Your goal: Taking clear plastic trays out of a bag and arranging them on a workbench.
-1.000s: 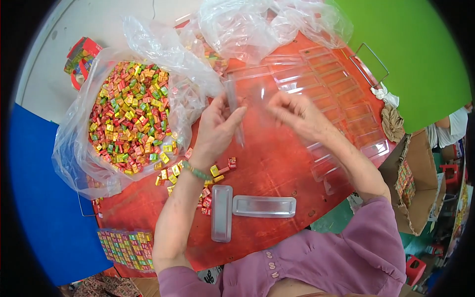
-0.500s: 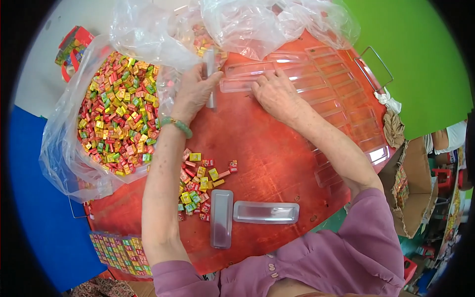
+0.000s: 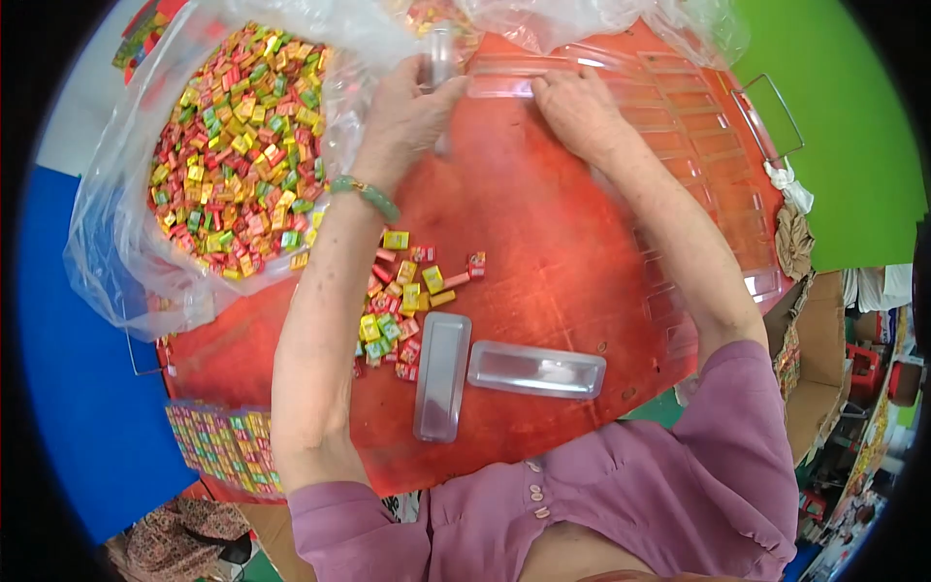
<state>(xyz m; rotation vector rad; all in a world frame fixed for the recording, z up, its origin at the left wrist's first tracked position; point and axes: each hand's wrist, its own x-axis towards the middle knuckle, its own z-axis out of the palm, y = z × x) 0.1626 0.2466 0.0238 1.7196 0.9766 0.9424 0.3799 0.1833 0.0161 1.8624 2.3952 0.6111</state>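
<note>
My left hand (image 3: 405, 121), with a green bangle on its wrist, grips a narrow clear plastic tray (image 3: 441, 56) on edge between thumb and fingers. To its right, my right hand (image 3: 582, 112) has its fingers bent over the end of another clear plastic tray (image 3: 499, 85) lying on the red table (image 3: 533, 252). The exact hold of those fingertips is partly hidden. Nearer to me, two clear trays lie apart from the rest: an upright-lying one (image 3: 443, 378) and a crosswise one (image 3: 536, 370). Small loose wrapped candies (image 3: 398, 301) are scattered beside my left forearm.
A large clear bag (image 3: 107, 233) full of small colourful candies (image 3: 242, 145) stands at the left. Rows of clear trays (image 3: 698, 126) cover the table's right side. Filled candy packs (image 3: 218, 441) lie at the near left corner. A metal handle (image 3: 776, 112) and cardboard box (image 3: 824, 349) stand right.
The whole view has shifted, so the table and both hands appear higher in the picture. My left hand still grips its tray; my right hand stays at the row of trays.
</note>
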